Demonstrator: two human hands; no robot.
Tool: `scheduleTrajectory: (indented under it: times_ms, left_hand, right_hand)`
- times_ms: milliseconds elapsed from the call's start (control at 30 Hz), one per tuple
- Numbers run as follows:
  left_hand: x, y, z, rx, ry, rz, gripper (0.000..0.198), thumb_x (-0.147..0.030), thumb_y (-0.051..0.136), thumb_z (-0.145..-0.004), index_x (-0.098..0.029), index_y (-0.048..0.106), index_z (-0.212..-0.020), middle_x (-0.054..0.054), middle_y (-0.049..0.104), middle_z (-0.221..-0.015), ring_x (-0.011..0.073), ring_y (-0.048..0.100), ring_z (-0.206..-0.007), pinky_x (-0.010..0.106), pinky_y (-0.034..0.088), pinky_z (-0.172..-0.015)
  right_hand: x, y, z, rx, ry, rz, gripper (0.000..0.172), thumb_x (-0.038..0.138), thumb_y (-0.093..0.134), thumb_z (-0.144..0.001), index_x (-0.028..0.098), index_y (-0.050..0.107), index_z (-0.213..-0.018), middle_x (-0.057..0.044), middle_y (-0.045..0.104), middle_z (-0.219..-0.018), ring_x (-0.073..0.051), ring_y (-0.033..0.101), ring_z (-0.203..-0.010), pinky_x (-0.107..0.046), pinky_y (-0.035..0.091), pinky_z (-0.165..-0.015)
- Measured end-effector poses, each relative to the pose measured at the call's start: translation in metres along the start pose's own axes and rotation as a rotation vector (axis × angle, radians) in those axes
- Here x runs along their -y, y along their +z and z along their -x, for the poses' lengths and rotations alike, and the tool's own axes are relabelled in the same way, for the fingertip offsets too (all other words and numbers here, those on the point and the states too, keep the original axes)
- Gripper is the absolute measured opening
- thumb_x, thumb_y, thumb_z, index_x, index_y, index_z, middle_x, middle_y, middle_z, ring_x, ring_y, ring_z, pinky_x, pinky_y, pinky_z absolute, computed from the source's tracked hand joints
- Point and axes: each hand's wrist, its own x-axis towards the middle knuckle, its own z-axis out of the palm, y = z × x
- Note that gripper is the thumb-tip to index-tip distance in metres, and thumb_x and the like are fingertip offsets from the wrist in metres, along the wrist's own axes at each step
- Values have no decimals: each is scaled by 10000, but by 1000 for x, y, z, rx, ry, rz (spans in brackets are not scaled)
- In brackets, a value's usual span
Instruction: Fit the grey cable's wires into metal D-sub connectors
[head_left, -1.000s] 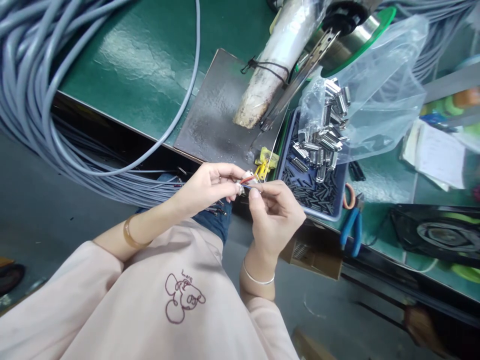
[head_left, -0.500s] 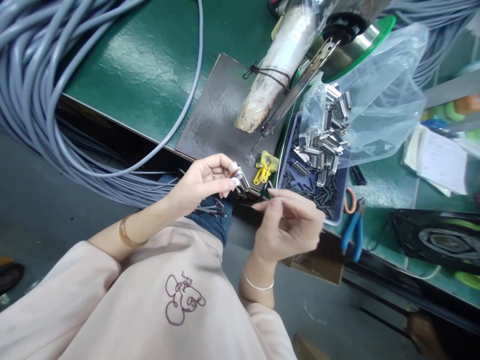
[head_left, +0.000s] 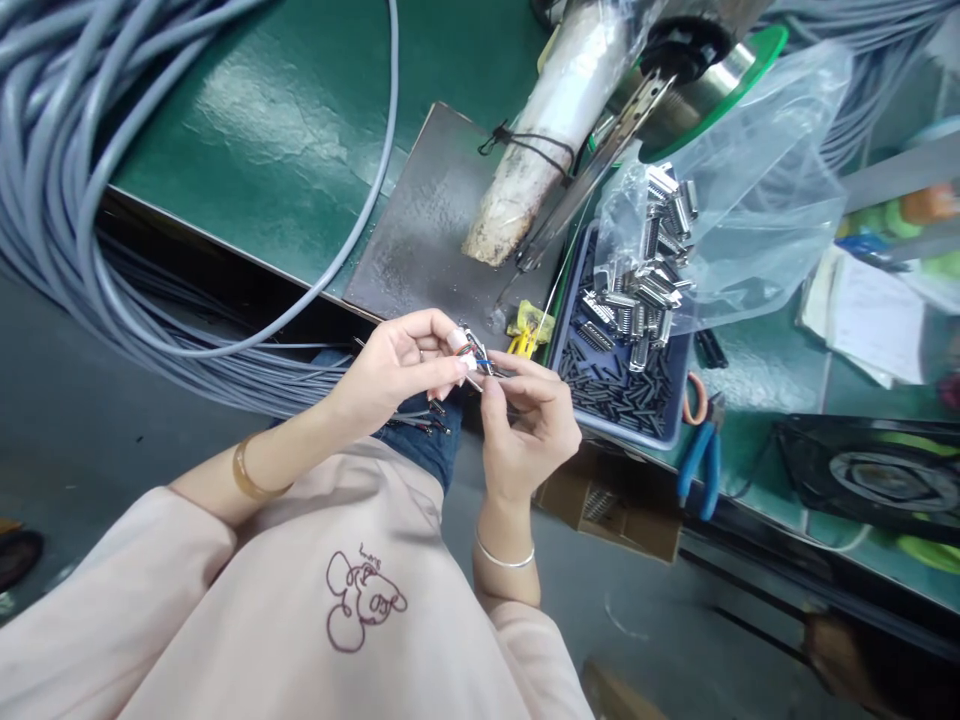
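Note:
My left hand point(head_left: 397, 368) is closed, pinching a small metal multi-pin connector point(head_left: 475, 346) and thin coloured wires point(head_left: 482, 362) between thumb and fingers. Just to the right, my right hand point(head_left: 531, 425) meets it in a pinch, thumb and forefinger at the ends of those wires. Whatever lies between the right fingertips is too small to make out. Both hands are in front of the bench edge, over my lap, where several finished-looking cable ends point(head_left: 431, 415) rest.
A dark board point(head_left: 405, 240) lies beneath a soldering iron point(head_left: 551, 215) and a white wrapped bar point(head_left: 517, 180). To the right are a blue tray point(head_left: 562, 300) of connectors and black sleeves, yellow clips point(head_left: 526, 340), blue-handled pliers point(head_left: 699, 470) and a solder spool point(head_left: 739, 85). Grey cable coils point(head_left: 60, 190) hang left.
My right hand has come left from beside the tray to the connector, its fingertips now at the wires. My left hand has stayed nearly in place, still gripping the connector.

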Motion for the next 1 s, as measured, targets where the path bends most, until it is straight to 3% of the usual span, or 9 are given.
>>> scheduleTrajectory:
  times_ms: [133,233,433,867,1000]
  left_hand:
    - [2,3,-1,-69,100,-173,200,-135,720,-779,-95,527,-813,8,597,-721,32,563,-530,102,490,-523]
    - [5,6,-4,-129,160,-238,196,-133,688,-792,-105,494,-803,12,606,-754,45,583,-524,123,503,-506]
    - [8,8,-11,-149,209,-214,193,-109,656,-790,-120,464,-772,-1,595,-732,22,503,-455,128,441,-421]
    - [13,10,-21,-222,490,-439,152,-32,591,-820,-113,468,-786,23,618,-815,-1,482,-531,109,444,-485]
    - [15,8,-22,-222,511,-446,153,-13,581,-832,-113,471,-799,17,619,-830,-1,498,-551,100,450,-510]
  right_hand:
    - [-3,0,-4,-96,-142,141,233,-29,701,-822,139,626,-963,-43,713,-1033,-127,703,-959,-280,616,-822]
    - [-5,-3,-11,-66,-254,267,231,-20,721,-814,122,623,-967,-58,720,-1013,-106,695,-970,-233,583,-868]
    - [-4,-6,-20,-3,-159,192,162,33,702,-852,131,615,-947,-50,711,-1057,-91,679,-1008,-225,586,-870]
    - [-6,0,-29,-27,-292,240,182,-13,697,-829,101,588,-920,-89,729,-1032,-98,701,-992,-204,554,-910]
    - [-8,0,-29,-25,-272,212,180,-13,688,-839,106,588,-929,-81,729,-1038,-100,699,-1003,-217,558,-914]
